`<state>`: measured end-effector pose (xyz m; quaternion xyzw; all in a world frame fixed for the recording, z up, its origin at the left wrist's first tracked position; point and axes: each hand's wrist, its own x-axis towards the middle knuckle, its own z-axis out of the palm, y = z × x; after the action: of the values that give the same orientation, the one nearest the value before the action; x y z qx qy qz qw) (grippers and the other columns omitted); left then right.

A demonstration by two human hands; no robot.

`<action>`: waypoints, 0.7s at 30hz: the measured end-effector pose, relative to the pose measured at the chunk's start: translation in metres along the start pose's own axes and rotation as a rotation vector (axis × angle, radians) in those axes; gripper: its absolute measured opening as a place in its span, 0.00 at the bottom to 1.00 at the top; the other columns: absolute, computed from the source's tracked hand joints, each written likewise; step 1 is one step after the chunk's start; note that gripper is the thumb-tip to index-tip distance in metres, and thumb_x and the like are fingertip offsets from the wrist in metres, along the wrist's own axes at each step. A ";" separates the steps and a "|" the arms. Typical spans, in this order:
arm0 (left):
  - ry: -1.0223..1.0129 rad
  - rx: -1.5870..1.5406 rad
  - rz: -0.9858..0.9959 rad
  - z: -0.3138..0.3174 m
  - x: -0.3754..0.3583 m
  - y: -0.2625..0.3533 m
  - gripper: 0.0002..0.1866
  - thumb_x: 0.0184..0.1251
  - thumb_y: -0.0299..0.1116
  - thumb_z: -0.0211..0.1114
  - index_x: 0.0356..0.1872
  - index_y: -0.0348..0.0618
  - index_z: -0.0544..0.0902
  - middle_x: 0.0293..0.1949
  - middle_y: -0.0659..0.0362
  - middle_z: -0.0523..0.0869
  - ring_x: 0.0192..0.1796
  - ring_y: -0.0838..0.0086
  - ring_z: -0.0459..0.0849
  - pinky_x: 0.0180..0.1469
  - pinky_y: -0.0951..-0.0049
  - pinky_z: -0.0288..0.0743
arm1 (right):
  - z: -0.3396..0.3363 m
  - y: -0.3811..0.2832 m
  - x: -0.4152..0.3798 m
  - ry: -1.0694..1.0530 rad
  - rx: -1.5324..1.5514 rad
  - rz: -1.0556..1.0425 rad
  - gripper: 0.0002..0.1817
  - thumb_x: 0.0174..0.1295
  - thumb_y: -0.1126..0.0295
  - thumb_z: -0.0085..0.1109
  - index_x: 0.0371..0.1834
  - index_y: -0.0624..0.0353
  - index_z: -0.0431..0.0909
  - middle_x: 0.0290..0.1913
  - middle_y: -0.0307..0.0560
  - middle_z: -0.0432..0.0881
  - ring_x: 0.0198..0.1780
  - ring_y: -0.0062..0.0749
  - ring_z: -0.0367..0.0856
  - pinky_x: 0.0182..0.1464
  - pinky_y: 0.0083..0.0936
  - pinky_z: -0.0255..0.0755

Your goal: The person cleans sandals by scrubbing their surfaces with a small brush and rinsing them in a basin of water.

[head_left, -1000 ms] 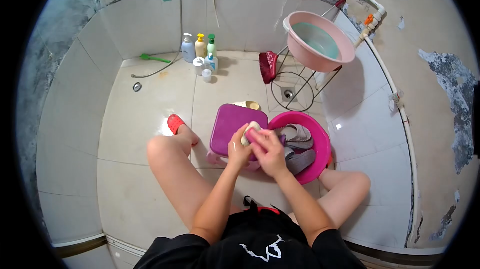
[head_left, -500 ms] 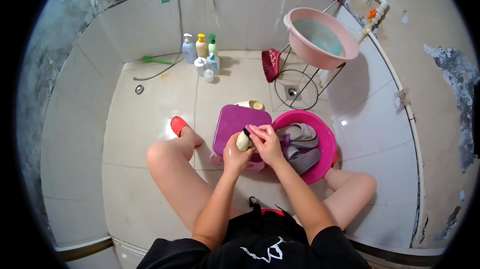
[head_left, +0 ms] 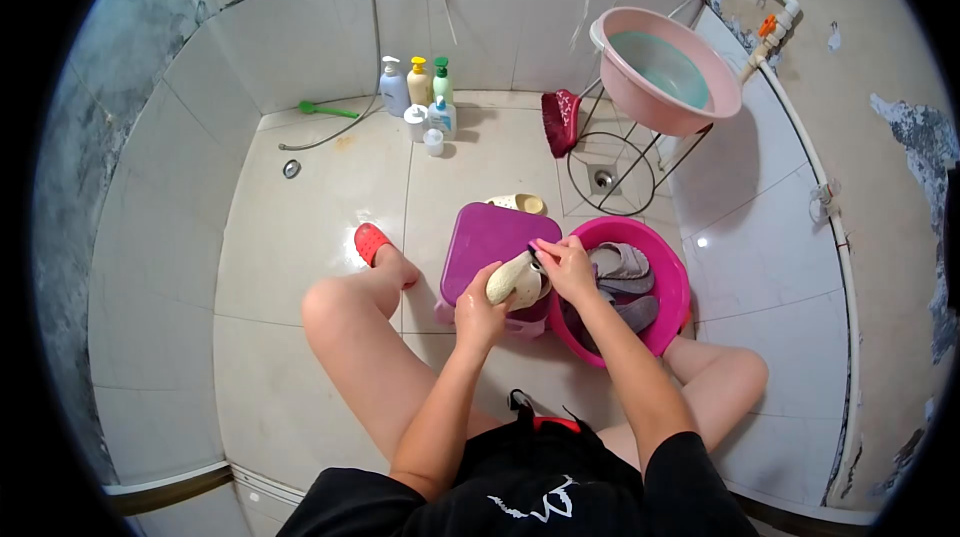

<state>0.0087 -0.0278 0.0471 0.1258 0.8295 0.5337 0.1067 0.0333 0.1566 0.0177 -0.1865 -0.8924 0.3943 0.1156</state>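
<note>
My left hand is closed round a cream clog, which it holds tilted above the purple stool. In my right hand is a small brush with a purple-pink back and dark bristles. The bristles meet the clog's edge near its opening. A second cream clog lies on the floor behind the stool. Beside my right forearm stands a bright pink basin with several grey shoes inside.
A pale pink tub of water rests on a metal stand over a floor drain, with a red broom beside it. Several bottles line the back wall. A green brush and a hose lie on the floor.
The clog has turned in my left hand, so more of its side and opening shows. My right hand has moved the brush to the clog's right edge. The whole view has shifted slightly.
</note>
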 end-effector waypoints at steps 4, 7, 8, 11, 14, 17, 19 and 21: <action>-0.023 -0.007 -0.029 -0.001 0.001 0.000 0.27 0.49 0.29 0.72 0.55 0.51 0.78 0.46 0.50 0.85 0.50 0.56 0.83 0.50 0.62 0.76 | 0.015 -0.005 -0.002 -0.031 0.149 -0.130 0.15 0.60 0.62 0.61 0.50 0.49 0.83 0.39 0.51 0.77 0.37 0.39 0.79 0.43 0.30 0.74; 0.027 0.014 -0.015 0.002 0.001 0.006 0.27 0.50 0.31 0.72 0.56 0.50 0.77 0.46 0.49 0.85 0.49 0.55 0.83 0.50 0.62 0.76 | 0.003 0.001 0.013 -0.029 -0.390 0.154 0.15 0.60 0.61 0.60 0.50 0.45 0.84 0.40 0.51 0.76 0.38 0.41 0.79 0.41 0.34 0.75; 0.073 -0.047 -0.011 0.005 0.003 -0.001 0.27 0.51 0.32 0.71 0.56 0.48 0.77 0.46 0.48 0.85 0.49 0.55 0.83 0.50 0.62 0.76 | 0.002 -0.003 0.012 0.072 -0.280 0.152 0.14 0.60 0.61 0.60 0.50 0.43 0.84 0.39 0.49 0.76 0.39 0.42 0.79 0.39 0.35 0.75; 0.131 -0.183 -0.066 0.007 0.005 -0.002 0.26 0.52 0.32 0.71 0.55 0.44 0.77 0.46 0.47 0.84 0.49 0.56 0.84 0.51 0.64 0.75 | -0.004 -0.045 -0.021 0.183 0.034 -0.245 0.15 0.60 0.60 0.60 0.50 0.43 0.83 0.38 0.47 0.75 0.39 0.42 0.79 0.38 0.35 0.75; 0.140 -0.148 -0.060 0.012 0.002 -0.006 0.24 0.54 0.31 0.70 0.54 0.42 0.77 0.46 0.48 0.84 0.50 0.58 0.83 0.52 0.65 0.75 | -0.002 -0.042 -0.037 0.174 -0.164 -0.081 0.14 0.60 0.61 0.60 0.49 0.43 0.83 0.40 0.45 0.74 0.36 0.40 0.79 0.37 0.33 0.75; 0.202 -0.228 -0.006 0.017 0.000 -0.002 0.22 0.56 0.31 0.68 0.53 0.41 0.78 0.46 0.48 0.84 0.50 0.59 0.83 0.53 0.66 0.74 | -0.011 -0.037 -0.034 0.248 -0.208 0.040 0.13 0.59 0.61 0.60 0.48 0.44 0.84 0.40 0.45 0.73 0.37 0.41 0.79 0.35 0.36 0.75; 0.213 -0.268 -0.028 0.014 -0.003 0.008 0.21 0.56 0.28 0.66 0.53 0.38 0.77 0.46 0.48 0.84 0.50 0.58 0.82 0.53 0.66 0.74 | -0.013 -0.071 -0.059 0.272 -0.100 -0.274 0.14 0.58 0.61 0.62 0.48 0.45 0.84 0.40 0.45 0.73 0.35 0.41 0.78 0.33 0.36 0.74; 0.236 -0.282 -0.045 0.022 -0.002 -0.005 0.20 0.57 0.28 0.66 0.52 0.36 0.77 0.46 0.49 0.83 0.50 0.61 0.82 0.53 0.67 0.74 | -0.008 -0.060 -0.062 0.255 -0.116 -0.214 0.15 0.57 0.63 0.63 0.48 0.46 0.83 0.40 0.45 0.74 0.35 0.40 0.78 0.34 0.35 0.74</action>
<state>0.0168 -0.0110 0.0341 0.0277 0.7558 0.6532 0.0372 0.0782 0.0984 0.0637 -0.1452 -0.9065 0.3006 0.2585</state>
